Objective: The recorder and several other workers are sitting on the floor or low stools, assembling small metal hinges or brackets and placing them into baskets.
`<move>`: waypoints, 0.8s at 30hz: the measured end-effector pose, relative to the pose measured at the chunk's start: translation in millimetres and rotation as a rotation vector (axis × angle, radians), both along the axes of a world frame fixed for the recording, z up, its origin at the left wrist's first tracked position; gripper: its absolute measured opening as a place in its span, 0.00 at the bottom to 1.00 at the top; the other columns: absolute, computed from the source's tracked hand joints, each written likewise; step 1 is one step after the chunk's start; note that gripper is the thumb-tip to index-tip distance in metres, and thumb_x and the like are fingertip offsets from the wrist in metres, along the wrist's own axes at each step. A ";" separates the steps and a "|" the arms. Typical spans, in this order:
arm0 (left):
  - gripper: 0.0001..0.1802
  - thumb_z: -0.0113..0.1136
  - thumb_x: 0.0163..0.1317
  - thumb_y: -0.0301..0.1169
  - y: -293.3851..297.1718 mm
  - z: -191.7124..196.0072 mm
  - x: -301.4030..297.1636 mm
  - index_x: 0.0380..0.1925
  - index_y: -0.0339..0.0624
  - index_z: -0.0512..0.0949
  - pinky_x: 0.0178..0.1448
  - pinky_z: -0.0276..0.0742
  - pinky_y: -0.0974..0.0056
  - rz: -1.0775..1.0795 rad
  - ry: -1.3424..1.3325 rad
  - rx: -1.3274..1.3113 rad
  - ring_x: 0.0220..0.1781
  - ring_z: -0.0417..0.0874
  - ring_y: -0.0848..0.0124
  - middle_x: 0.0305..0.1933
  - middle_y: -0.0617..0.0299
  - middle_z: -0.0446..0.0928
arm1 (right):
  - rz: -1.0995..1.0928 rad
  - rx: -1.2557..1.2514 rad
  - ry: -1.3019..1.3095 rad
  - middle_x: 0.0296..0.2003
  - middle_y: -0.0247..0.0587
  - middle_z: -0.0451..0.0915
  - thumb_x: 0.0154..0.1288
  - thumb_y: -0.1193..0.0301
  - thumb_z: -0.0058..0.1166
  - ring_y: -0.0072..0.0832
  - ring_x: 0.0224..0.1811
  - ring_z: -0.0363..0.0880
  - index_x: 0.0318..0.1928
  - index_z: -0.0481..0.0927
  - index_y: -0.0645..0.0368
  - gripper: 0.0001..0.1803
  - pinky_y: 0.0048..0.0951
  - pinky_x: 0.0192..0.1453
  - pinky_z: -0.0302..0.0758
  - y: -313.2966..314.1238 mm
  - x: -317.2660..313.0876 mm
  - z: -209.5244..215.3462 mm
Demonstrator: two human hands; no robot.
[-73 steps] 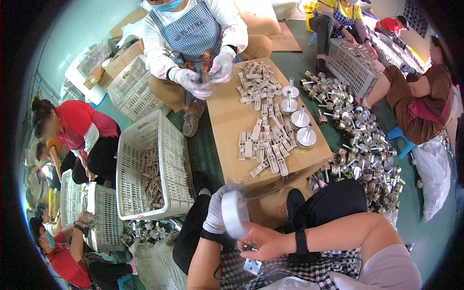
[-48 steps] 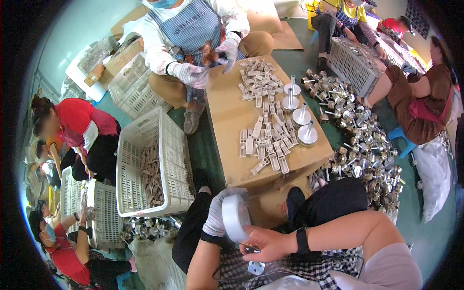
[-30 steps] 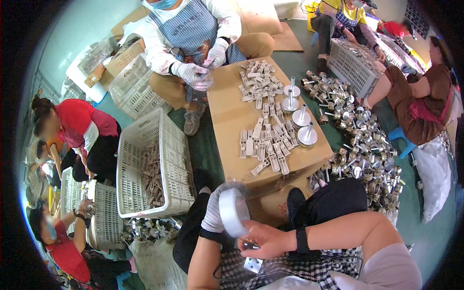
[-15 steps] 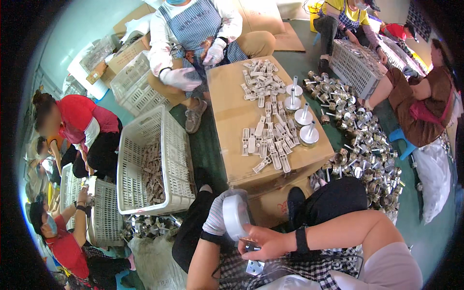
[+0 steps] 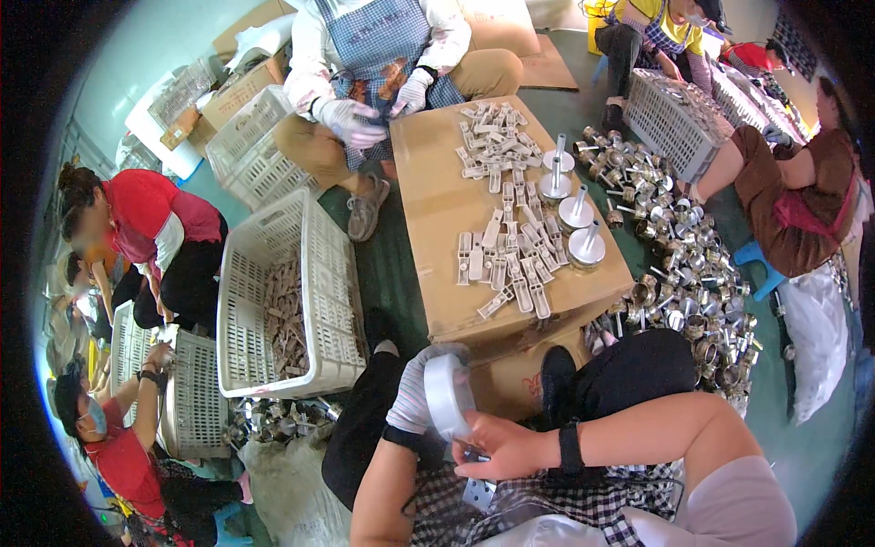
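1. Two hands of the wearer show at the lower edge: the left hand (image 5: 412, 401), in a light glove, and the bare right hand (image 5: 503, 448) with a black band at the wrist.
2. Between them is one round metal disc (image 5: 448, 397), pale silver, held on edge over the lap, just off the near edge of the cardboard box (image 5: 436, 228) that serves as the work surface.
3. The gloved fingers are wrapped around the disc's left rim, clamped on it; the bare fingers are curled together against its lower part, where a small grey bracket (image 5: 478, 492) shows below. Whether they grip the disc or the bracket cannot be told.
4. On the box stand four more discs with upright stems (image 5: 575, 212) along its right edge, and several dozen pale flat clips (image 5: 504, 239), too many to count, spread from the far edge toward the near right corner.
5. One white crate (image 5: 321, 273) of brownish parts sits just left of the box; a heap of shiny metal fittings (image 5: 679, 264) lies on the floor to its right.
6. Since half a second ago the disc and both hands stay put; the person across the box now has both gloved hands (image 5: 351, 118) together at the lap.
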State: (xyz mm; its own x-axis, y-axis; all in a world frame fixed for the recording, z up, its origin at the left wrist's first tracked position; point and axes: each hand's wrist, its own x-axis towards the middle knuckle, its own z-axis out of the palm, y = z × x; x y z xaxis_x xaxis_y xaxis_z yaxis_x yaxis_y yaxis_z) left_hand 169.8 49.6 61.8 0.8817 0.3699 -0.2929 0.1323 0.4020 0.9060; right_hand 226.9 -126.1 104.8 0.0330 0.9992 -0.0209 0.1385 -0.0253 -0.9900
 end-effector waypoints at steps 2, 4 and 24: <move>0.20 0.67 0.49 0.17 4.5 -10.3 0.8 0.45 0.36 0.77 0.45 0.79 0.69 0.001 0.024 0.059 0.40 0.80 0.74 0.40 0.62 0.80 | -0.016 0.021 -0.032 0.35 0.50 0.71 0.53 0.65 0.60 0.44 0.39 0.73 0.27 0.75 0.60 0.12 0.39 0.47 0.70 -0.2 -0.4 -0.5; 0.20 0.66 0.49 0.16 13.8 -27.6 -2.9 0.45 0.36 0.77 0.44 0.78 0.69 -0.029 -0.052 -0.420 0.39 0.80 0.74 0.40 0.62 0.80 | -0.046 -0.029 0.027 0.35 0.50 0.72 0.53 0.65 0.60 0.44 0.39 0.73 0.27 0.74 0.60 0.11 0.39 0.47 0.70 0.6 -1.8 1.2; 0.12 0.53 0.64 0.33 7.6 -18.4 10.0 0.39 0.35 0.78 0.32 0.76 0.64 0.110 0.012 -0.633 0.29 0.79 0.66 0.31 0.58 0.79 | -0.122 -0.147 0.412 0.41 0.42 0.81 0.62 0.69 0.51 0.32 0.47 0.76 0.44 0.79 0.62 0.13 0.32 0.55 0.70 10.6 2.7 -20.9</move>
